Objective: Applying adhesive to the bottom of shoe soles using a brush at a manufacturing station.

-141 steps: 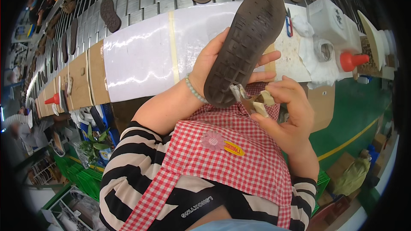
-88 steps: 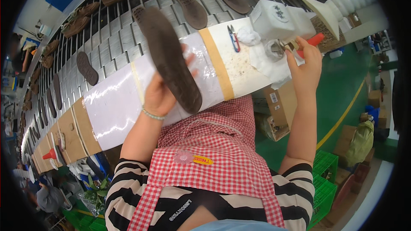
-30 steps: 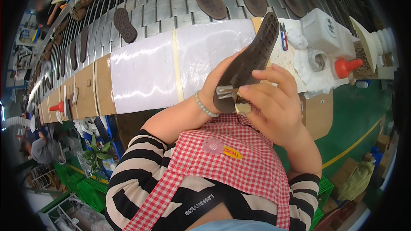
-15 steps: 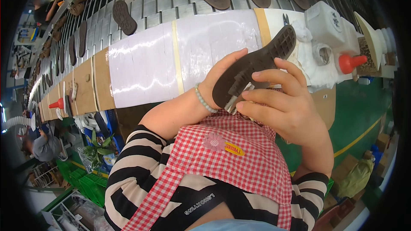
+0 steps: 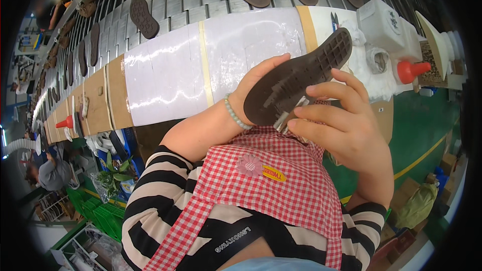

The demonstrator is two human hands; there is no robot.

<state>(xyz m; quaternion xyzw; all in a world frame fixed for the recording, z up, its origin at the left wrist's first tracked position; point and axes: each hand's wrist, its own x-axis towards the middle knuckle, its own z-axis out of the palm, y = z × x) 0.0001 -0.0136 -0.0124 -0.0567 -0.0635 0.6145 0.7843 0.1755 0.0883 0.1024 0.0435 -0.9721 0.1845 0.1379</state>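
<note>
A dark brown shoe sole (image 5: 296,80) is held up at a slant in front of my apron, its gridded inner face toward me. My left hand (image 5: 253,83) grips it from behind at the wide lower end, most of its fingers hidden by the sole. My right hand (image 5: 344,120) is closed on a small brush (image 5: 282,120) with a pale end and a shiny metal part; its handle is hidden in my fingers. The brush is at the sole's lower right edge; whether it touches cannot be told. A glossy patch shows on the sole's face.
Beyond the plastic-covered bench (image 5: 165,70), more soles (image 5: 144,17) lie on a slatted metal conveyor (image 5: 196,0). At the right stand a white plastic bottle (image 5: 380,25), a red-nozzled bottle (image 5: 412,72) and white cloths (image 5: 374,83). Scissors (image 5: 335,21) lie behind the sole.
My right hand with the brush has moved slightly right and down. The sole has shifted and turned a little in my left hand, and the glossy patch on it looks different.
</note>
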